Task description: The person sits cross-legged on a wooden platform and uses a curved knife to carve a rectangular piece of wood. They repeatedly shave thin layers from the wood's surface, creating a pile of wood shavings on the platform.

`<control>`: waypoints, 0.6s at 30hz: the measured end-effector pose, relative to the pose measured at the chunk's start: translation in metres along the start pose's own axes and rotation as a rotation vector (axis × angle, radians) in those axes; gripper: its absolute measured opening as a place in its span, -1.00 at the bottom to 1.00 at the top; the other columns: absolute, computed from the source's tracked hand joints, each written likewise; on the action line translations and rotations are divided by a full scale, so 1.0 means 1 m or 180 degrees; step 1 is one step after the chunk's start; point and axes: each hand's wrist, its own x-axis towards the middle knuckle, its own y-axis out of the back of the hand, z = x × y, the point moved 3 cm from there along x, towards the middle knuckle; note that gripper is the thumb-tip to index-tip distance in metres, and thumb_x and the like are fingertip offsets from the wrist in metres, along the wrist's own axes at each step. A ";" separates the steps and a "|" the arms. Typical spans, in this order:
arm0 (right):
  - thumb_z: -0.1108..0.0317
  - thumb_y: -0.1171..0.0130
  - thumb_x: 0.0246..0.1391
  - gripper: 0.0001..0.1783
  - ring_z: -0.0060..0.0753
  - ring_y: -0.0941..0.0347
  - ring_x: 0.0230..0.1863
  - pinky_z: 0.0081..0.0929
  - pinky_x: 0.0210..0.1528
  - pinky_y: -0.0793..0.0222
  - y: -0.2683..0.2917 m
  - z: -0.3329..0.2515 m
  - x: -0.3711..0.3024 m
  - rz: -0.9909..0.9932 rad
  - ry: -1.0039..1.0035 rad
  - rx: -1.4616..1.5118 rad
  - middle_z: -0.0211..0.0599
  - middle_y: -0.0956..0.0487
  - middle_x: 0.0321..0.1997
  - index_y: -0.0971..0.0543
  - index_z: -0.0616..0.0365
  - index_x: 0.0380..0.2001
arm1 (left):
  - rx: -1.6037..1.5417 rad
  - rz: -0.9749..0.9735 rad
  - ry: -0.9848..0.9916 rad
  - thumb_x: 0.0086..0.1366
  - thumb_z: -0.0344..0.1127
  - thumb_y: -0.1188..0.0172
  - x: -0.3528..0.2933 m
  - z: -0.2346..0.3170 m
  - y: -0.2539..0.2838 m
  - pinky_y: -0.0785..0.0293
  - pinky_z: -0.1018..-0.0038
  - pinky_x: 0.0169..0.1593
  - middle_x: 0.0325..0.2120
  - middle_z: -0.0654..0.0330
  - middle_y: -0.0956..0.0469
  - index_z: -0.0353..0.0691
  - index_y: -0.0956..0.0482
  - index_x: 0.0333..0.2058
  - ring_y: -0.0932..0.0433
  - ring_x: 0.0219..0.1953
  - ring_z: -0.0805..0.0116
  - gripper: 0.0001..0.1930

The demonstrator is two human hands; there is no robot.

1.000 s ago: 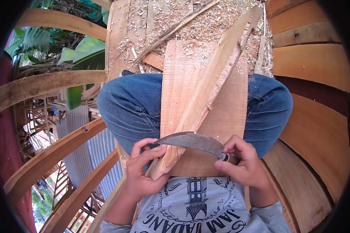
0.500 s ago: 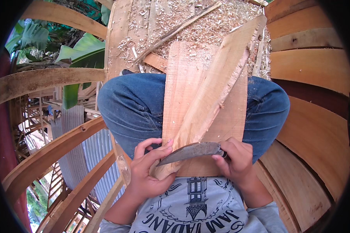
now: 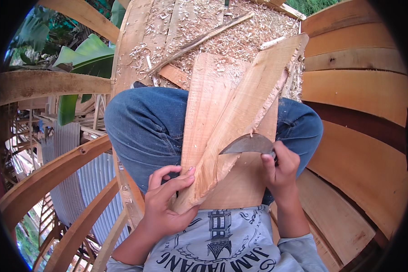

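Note:
A curved, dark-bladed knife [image 3: 245, 144] is gripped by its handle in my right hand [image 3: 282, 168]. Its blade lies across the right edge of a long, rough-edged wooden plank [image 3: 254, 97], near a small curl of wood. My left hand [image 3: 170, 195] clasps the near, narrowed end of that plank, fingers on the far side and thumb beneath. The plank slants away to the upper right, over a wider flat board [image 3: 204, 95] resting across my lap. Pale, freshly cut wood shows near my left hand.
Wood shavings [image 3: 226, 38] cover the floor planks ahead, where a thin stick [image 3: 199, 43] lies. Wooden slat walls [image 3: 353, 86] rise close on the right. Spaced rails [image 3: 54, 170] stand on the left, with banana leaves [image 3: 90, 56] and corrugated sheets [image 3: 97, 190] beyond.
My right hand has carried the knife away from the plank's near end, forward and to the right along its edge. My left hand keeps its hold. The whole view has shifted slightly.

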 end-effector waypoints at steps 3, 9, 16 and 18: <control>0.14 -0.26 0.04 -0.62 -0.17 -0.33 -0.70 -0.37 -0.64 -0.21 -0.008 -0.025 -0.006 -0.0257 0.0234 0.0200 -0.19 -0.33 -0.68 -0.42 0.23 -0.54 | 0.0074 -0.0098 -0.0017 -0.31 -0.49 -0.34 0.001 -0.002 0.004 -0.30 0.29 -0.06 -0.24 0.06 -0.63 -0.26 -0.57 -0.20 -0.41 0.01 0.10 -0.48; 0.00 -0.23 0.05 -0.51 -0.21 -0.29 -0.73 -0.35 -0.67 -0.17 -0.013 0.000 0.009 0.0084 -0.0230 0.0050 -0.22 -0.28 -0.72 -0.37 0.18 -0.65 | 0.0008 0.0046 -0.0034 -0.32 -0.48 -0.35 0.001 -0.003 -0.001 -0.30 0.31 -0.08 -0.21 0.08 -0.61 -0.26 -0.57 -0.20 -0.42 -0.01 0.07 -0.47; 0.00 -0.24 0.04 -0.49 -0.20 -0.28 -0.74 -0.35 -0.69 -0.15 -0.017 0.015 0.015 0.0178 -0.0026 0.0007 -0.22 -0.25 -0.74 -0.34 0.18 -0.68 | 0.0009 -0.0018 -0.0085 -0.30 -0.48 -0.34 0.000 -0.010 -0.001 -0.30 0.32 -0.11 -0.08 0.10 -0.59 -0.24 -0.56 -0.17 -0.41 -0.02 0.11 -0.46; -0.03 -0.21 0.06 -0.46 -0.20 -0.28 -0.74 -0.38 -0.69 -0.15 -0.025 0.002 0.011 -0.0018 0.0096 0.0122 -0.22 -0.25 -0.75 -0.33 0.19 -0.69 | -0.0022 0.0008 -0.0073 -0.30 -0.48 -0.34 0.002 -0.012 -0.004 -0.29 0.32 -0.10 -0.08 0.10 -0.59 -0.23 -0.56 -0.16 -0.41 -0.02 0.12 -0.45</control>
